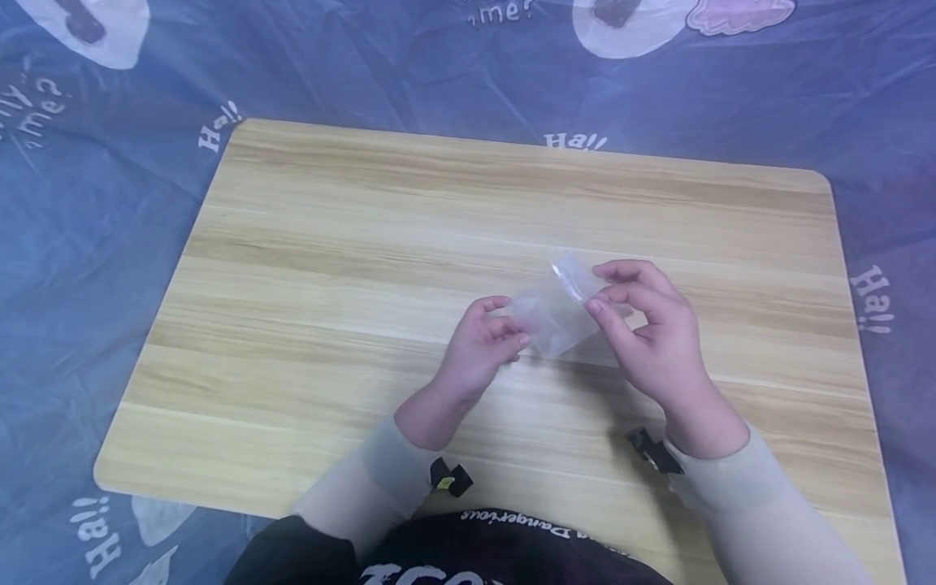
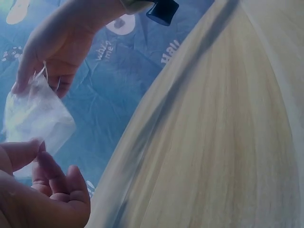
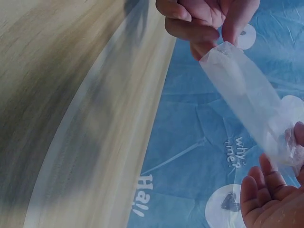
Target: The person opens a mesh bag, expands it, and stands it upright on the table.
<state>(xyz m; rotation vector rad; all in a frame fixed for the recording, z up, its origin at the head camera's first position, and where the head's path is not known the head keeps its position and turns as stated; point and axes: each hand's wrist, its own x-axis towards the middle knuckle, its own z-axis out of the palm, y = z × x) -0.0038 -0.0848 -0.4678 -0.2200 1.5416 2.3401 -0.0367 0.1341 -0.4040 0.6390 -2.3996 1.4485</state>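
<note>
Both hands hold a small clear plastic bag point(image 1: 556, 321) above the wooden board. My left hand point(image 1: 478, 345) pinches its lower left corner between thumb and fingertips, which shows close up in the left wrist view, where the bag point(image 2: 40, 118) looks whitish and wrinkled. At the bag's other end, my right hand point(image 1: 654, 333) pinches the edge between thumb and index finger, beside a shiny strip. In the right wrist view the bag point(image 3: 247, 90) stretches lengthwise between the two hands. I see nothing inside it.
The light wood-grain board point(image 1: 329, 244) has rounded corners and lies on a blue cloth point(image 1: 380, 65) with white printed words and figures. Dark small devices are strapped at both wrists. The person's dark shirt point(image 1: 497, 552) is at the board's near edge.
</note>
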